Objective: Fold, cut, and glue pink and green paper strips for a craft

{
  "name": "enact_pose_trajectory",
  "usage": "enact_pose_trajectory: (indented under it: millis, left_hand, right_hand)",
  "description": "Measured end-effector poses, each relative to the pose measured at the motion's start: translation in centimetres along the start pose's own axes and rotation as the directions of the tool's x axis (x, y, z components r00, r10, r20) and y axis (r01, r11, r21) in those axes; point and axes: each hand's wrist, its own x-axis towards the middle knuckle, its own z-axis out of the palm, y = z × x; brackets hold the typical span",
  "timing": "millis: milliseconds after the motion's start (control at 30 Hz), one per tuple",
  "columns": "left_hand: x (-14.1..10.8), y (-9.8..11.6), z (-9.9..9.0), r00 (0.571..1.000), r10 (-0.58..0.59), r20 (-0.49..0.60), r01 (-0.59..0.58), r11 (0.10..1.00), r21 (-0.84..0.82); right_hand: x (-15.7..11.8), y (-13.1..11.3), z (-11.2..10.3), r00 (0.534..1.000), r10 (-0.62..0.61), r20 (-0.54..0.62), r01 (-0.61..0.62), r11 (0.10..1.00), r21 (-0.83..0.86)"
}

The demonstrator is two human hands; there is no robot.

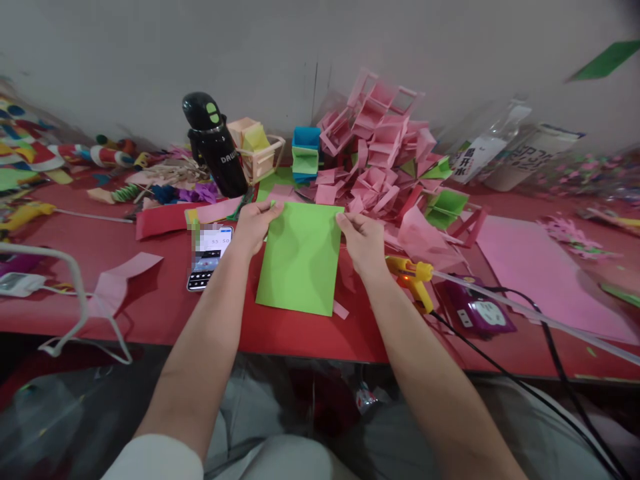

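A green sheet [303, 260], flat and rectangular like craft foam or paper, is held up by its two far corners above the red table. My left hand [255, 229] pinches the upper left corner, thumb on top. At the upper right corner, my right hand [364, 241] has thumb and fingers closed on the edge. The sheet's near edge hangs toward me, over or against the table. A small pink strip [341, 310] shows from beneath its lower right side. Just right of my right wrist lies a yellow hot glue gun [414, 280], with a small orange light on it.
A phone [210, 257] lies left of the sheet, a black bottle [217, 150] behind it. Folded pink pieces [383, 130] pile up at the back. Right are a purple power box [475, 307], cables and a pink sheet [545, 267]. A white stand [77, 287] is left.
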Motion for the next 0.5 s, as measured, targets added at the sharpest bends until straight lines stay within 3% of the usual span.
enact_pose_trajectory:
  millis: [300, 500]
  left_hand:
    - [-0.11, -0.12, 0.22, 0.999, 0.041, -0.012, -0.041, 0.999, -0.014]
    - [0.19, -0.54, 0.20, 0.993, 0.086, -0.077, -0.078, 0.992, 0.100]
  right_hand:
    - [-0.12, -0.10, 0.06, 0.999, -0.033, -0.020, 0.033, 0.999, -0.037]
    - [-0.20, -0.39, 0.03, 0.998, -0.050, -0.037, 0.049, 0.998, -0.034]
